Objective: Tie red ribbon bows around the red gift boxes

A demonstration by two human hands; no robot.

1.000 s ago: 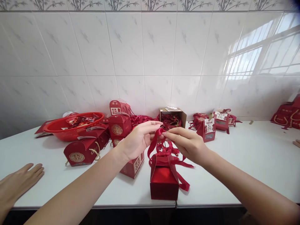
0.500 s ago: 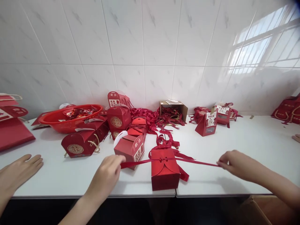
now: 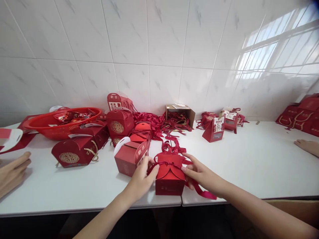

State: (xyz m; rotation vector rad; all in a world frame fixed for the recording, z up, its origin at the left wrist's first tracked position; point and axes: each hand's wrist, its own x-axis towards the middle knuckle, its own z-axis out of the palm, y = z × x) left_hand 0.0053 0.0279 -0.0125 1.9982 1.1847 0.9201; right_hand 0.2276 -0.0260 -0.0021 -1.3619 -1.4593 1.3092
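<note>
A small red gift box (image 3: 169, 181) stands near the front edge of the white table (image 3: 261, 162), with a red ribbon (image 3: 202, 192) tied across its scalloped top. My left hand (image 3: 142, 177) is against the box's left side, fingers pinched on the ribbon at the top edge. On the box's right side my right hand (image 3: 201, 174) has its fingers closed on the ribbon, whose loose end trails off to the right over the table edge.
Several other red gift boxes (image 3: 131, 157) stand to the left. A red basket (image 3: 59, 122) sits at the back left, a ribbon pile (image 3: 156, 122) and a cardboard box (image 3: 179, 112) at the back. Other people's hands show at the left edge (image 3: 12, 172) and the right edge (image 3: 307, 146).
A second ago both hands held the ribbon above the box; then they pulled its ends apart sideways. Now both hands have come back in to the box's top.
</note>
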